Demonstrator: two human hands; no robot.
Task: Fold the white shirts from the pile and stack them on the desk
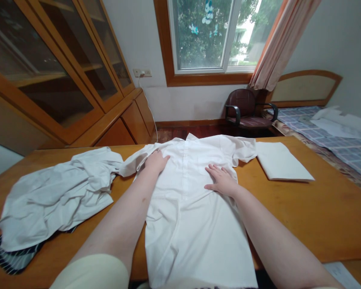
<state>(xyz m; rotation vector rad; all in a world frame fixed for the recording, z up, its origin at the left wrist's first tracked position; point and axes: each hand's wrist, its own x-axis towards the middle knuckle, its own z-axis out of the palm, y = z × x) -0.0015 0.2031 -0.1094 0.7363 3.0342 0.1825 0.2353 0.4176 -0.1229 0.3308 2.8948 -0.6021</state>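
A white short-sleeved button shirt (195,216) lies front side up on the wooden table, its collar toward the window and its hem at the near edge. Soft creases run over its lower left part. My left hand (157,161) rests on the shirt near the left shoulder and sleeve, fingers partly turned from view but laid on the cloth. On the right side of the chest my right hand (221,180) presses flat with fingers spread. Neither hand grips the fabric.
A crumpled white garment (60,192) lies left on the table (327,212), over a dark striped cloth (16,257). A folded white cloth (284,161) sits right of the shirt. Beyond are a glass-door cabinet (132,114), an office chair (242,106) and a bed (327,128).
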